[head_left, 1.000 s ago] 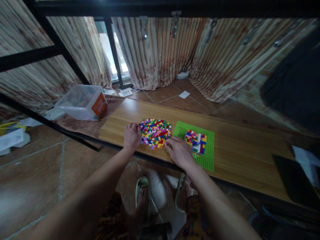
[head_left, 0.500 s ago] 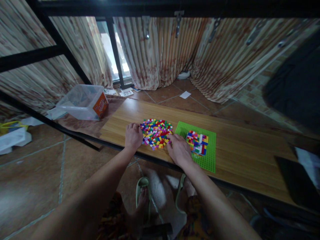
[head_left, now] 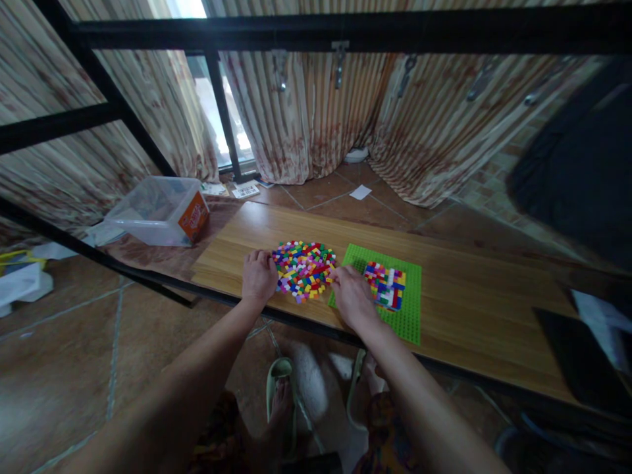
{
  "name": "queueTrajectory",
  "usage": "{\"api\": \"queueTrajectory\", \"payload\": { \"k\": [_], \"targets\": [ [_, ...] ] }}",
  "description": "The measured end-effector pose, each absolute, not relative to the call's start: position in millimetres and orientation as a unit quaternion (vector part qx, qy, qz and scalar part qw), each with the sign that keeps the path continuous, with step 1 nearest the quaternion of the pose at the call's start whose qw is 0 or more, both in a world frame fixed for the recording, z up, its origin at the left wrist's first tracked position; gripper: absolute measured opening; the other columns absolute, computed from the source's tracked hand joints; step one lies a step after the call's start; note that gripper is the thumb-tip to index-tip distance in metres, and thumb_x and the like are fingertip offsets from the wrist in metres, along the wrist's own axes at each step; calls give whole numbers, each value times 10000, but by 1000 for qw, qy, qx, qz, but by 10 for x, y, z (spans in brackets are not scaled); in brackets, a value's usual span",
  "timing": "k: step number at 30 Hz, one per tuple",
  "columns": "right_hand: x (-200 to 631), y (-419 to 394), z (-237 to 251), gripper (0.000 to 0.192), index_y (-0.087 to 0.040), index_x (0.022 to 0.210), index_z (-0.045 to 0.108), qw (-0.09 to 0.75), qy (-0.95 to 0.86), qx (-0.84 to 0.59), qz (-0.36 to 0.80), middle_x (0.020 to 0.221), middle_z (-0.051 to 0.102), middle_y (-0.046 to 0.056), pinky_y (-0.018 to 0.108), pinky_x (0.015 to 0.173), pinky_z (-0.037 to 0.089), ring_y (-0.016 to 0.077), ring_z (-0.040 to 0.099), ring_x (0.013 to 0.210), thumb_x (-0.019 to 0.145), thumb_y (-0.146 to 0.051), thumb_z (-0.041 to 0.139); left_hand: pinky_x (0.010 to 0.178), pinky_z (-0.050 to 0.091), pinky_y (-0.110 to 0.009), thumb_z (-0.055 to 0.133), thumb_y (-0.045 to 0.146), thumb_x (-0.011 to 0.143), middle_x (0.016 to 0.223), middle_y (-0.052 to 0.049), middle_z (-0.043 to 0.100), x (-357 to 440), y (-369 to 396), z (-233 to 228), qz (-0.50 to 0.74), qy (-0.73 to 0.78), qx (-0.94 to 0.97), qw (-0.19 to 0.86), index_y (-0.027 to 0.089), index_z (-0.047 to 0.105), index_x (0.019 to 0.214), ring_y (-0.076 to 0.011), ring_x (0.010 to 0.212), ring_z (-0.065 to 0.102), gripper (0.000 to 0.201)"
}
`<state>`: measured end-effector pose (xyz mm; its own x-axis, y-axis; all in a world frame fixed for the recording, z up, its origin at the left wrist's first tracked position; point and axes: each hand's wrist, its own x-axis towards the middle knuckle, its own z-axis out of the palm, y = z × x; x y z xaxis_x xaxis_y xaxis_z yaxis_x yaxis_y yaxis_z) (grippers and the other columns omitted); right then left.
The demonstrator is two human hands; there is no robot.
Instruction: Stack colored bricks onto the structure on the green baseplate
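Well, left hand (head_left: 259,276) curled, right hand (head_left: 352,296) bent narrow, pile of little bricks (head_left: 303,268) between them; I can't tell if either holds any. Green board (head_left: 411,319) partly below right hand.

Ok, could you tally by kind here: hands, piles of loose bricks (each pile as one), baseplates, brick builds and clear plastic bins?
Left hand and right hand: 2
Pile of loose bricks: 1
Green baseplate: 1
Brick build: 1
Clear plastic bin: 1
Total: 6
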<state>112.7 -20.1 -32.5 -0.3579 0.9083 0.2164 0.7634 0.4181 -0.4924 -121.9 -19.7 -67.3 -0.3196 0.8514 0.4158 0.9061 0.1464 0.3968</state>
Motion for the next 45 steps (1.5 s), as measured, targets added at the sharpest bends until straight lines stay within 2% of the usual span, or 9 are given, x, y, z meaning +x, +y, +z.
{"api": "queueTrajectory", "payload": {
  "k": [6, 12, 15, 19, 26, 30, 35, 41, 45],
  "targets": [
    [1109, -223, -274, 151, -212, 883, 617, 255, -806, -509, 161, 936, 662, 73, 322, 792, 453, 211, 608, 884, 856, -133, 492, 960, 441, -459, 403, 218, 879, 1002, -145, 655, -1214, -202, -666, -301, -756, -580, 43, 172, 634, 919, -296, 1031, 566, 239],
    [1177, -193, -231, 89, -212, 858, 613, 354, -736, -494, 298, 810, 710, 31, 292, 717, 473, 179, 660, 745, 848, -256, 536, 962, 442, -452, 409, 216, 876, 1007, -150, 657, -1222, -197, -677, -299, -757, -580, 46, 162, 637, 932, -295, 1025, 568, 242],
    [1206, -147, -247, 128, -204, 871, 627, 410, -694, -472, 358, 836, 721, 41, 293, 730, 491, 177, 669, 770, 827, -305, 562, 956, 445, -457, 405, 215, 877, 1002, -149, 658, -1225, -195, -680, -301, -755, -581, 48, 168, 639, 926, -295, 1028, 570, 243],
    [1220, -99, -279, 289, -185, 1045, 659, 442, -656, -469, 393, 871, 719, 44, 312, 764, 501, 173, 657, 790, 796, -315, 589, 960, 441, -450, 409, 212, 873, 982, -134, 657, -1222, -197, -672, -303, -751, -585, 50, 179, 638, 909, -287, 1030, 575, 233],
    [1202, -103, -254, 268, -202, 941, 716, 449, -597, -462, 478, 832, 717, 26, 305, 724, 513, 168, 636, 751, 751, -371, 632, 972, 440, -463, 401, 214, 875, 1008, -150, 659, -1214, -200, -662, -303, -754, -581, 41, 170, 638, 922, -299, 1039, 567, 246],
    [1147, -142, -200, 274, -195, 878, 684, 464, -541, -444, 542, 825, 724, 37, 298, 689, 534, 169, 653, 756, 727, -424, 675, 976, 439, -458, 402, 217, 877, 1013, -148, 658, -1218, -200, -667, -300, -755, -582, 43, 168, 639, 929, -296, 1043, 567, 247],
    [1109, -172, -189, 316, -207, 891, 615, 465, -505, -395, 611, 794, 716, 15, 261, 585, 533, 129, 645, 626, 742, -476, 682, 984, 435, -447, 408, 219, 880, 1020, -151, 657, -1214, -200, -661, -297, -759, -578, 41, 158, 642, 936, -297, 1052, 565, 248],
    [1089, -169, -218, 286, -212, 925, 613, 474, -517, -389, 597, 716, 664, -36, 208, 482, 491, 81, 574, 486, 770, -446, 671, 981, 436, -442, 412, 213, 881, 1017, -143, 656, -1210, -205, -656, -301, -757, -578, 41, 164, 643, 943, -289, 1053, 567, 243],
    [1042, -135, -252, 272, -204, 944, 634, 470, -539, -413, 563, 696, 651, -36, 218, 470, 488, 90, 573, 465, 797, -433, 623, 980, 435, -437, 414, 204, 879, 1012, -141, 660, -1213, -196, -661, -295, -756, -582, 44, 159, 643, 941, -286, 1048, 570, 242]
  ]
}}
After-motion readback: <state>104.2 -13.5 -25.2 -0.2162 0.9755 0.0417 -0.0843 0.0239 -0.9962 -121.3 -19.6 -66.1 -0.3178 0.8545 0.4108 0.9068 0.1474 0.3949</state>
